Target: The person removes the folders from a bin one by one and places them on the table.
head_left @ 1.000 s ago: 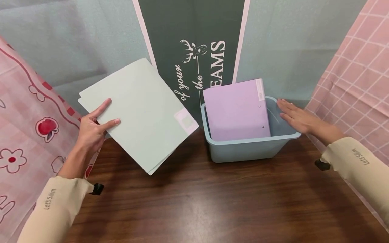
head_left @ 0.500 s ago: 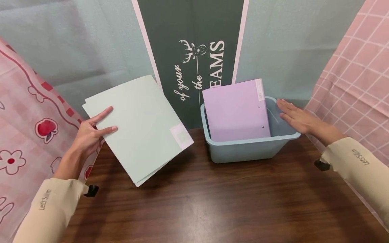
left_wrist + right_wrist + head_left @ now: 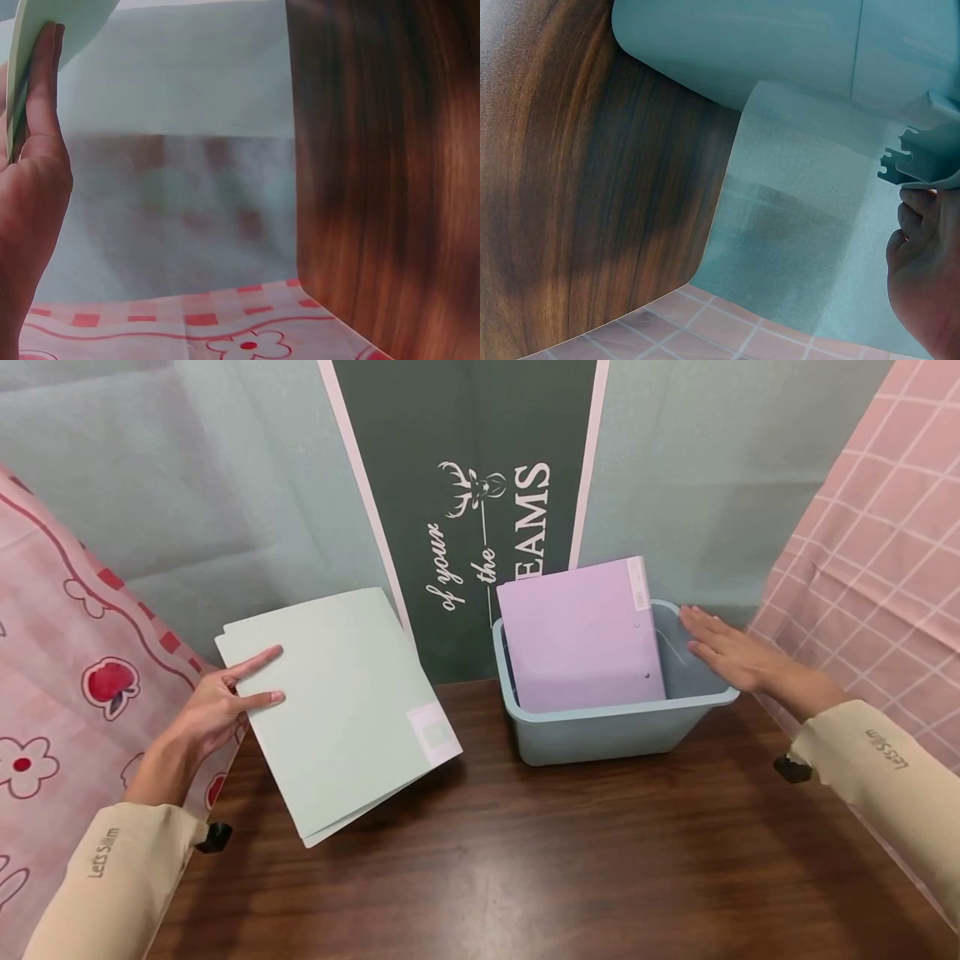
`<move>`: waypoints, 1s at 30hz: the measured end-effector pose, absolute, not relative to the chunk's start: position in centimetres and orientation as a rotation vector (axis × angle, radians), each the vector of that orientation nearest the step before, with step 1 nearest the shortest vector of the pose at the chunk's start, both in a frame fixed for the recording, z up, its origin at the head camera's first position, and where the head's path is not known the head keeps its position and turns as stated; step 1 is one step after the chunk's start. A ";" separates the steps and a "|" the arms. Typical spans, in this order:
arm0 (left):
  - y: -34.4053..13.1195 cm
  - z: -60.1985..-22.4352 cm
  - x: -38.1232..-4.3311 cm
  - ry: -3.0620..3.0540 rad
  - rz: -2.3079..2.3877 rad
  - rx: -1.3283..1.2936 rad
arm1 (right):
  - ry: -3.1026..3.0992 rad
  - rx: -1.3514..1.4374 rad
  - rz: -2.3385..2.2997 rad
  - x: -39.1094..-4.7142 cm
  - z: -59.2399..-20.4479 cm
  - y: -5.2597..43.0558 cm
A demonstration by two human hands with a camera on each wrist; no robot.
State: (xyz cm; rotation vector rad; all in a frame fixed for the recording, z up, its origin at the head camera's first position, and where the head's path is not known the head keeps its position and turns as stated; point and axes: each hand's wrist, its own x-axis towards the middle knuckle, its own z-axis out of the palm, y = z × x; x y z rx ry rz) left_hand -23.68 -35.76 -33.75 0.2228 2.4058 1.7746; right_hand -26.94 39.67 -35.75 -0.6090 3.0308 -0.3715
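Observation:
My left hand (image 3: 213,706) pinches the left edge of a pale green file folder (image 3: 337,718), thumb and index finger lying on its front. The folder is tilted above the table, with a label pocket (image 3: 433,733) at its lower right; a second layer shows along its edges. In the left wrist view, the fingers (image 3: 43,90) lie flat along its back. A light purple file folder (image 3: 581,643) leans upright inside a blue plastic bin (image 3: 592,739). My right hand (image 3: 731,652) rests on the bin's right end, fingers fairly straight; its thumb is hard to see.
The brown wooden table (image 3: 480,860) runs in front of the bin. A grey-blue cloth with a dark printed panel (image 3: 465,418) hangs behind. Patterned pink cloths stand at the left (image 3: 45,710) and right (image 3: 892,543).
My left hand has lowered the green folder toward the table and slightly left, turning it more upright. The right hand, bin and purple folder stay put.

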 end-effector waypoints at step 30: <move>-40.3 -35.9 -25.2 2.386 1.370 0.249 | 3.017 -0.603 -0.395 -27.0 -35.5 39.5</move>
